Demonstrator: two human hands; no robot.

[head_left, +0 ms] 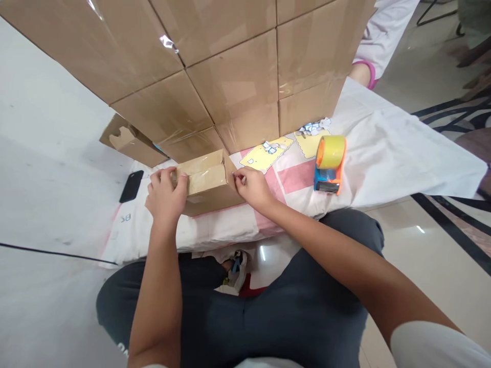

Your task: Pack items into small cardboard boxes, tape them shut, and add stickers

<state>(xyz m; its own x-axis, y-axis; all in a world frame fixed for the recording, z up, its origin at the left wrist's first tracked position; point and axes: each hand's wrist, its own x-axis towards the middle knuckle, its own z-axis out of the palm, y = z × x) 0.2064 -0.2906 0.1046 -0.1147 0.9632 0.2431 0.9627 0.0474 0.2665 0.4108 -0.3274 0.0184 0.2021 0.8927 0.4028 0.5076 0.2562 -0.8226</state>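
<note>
A small closed cardboard box (210, 197) lies on the cloth-covered surface in front of me, with shiny clear tape along its top seam. My left hand (166, 191) grips its left end, thumb on the top near the edge. At the right end, my right hand (251, 186) is closed in a pinch against the box's end face. What sits between those fingertips is too small to make out. To the right of that hand stands a blue and orange tape dispenser (330, 176) with a roll of yellowish tape (332, 152).
A wall of stacked, taped cardboard boxes (238, 97) rises just behind. An open box (132, 143) and a black phone (131, 186) lie at left by the white wall. Paper scraps (314, 127) lie near the stack. Another person's arm (362, 74) shows behind it at right.
</note>
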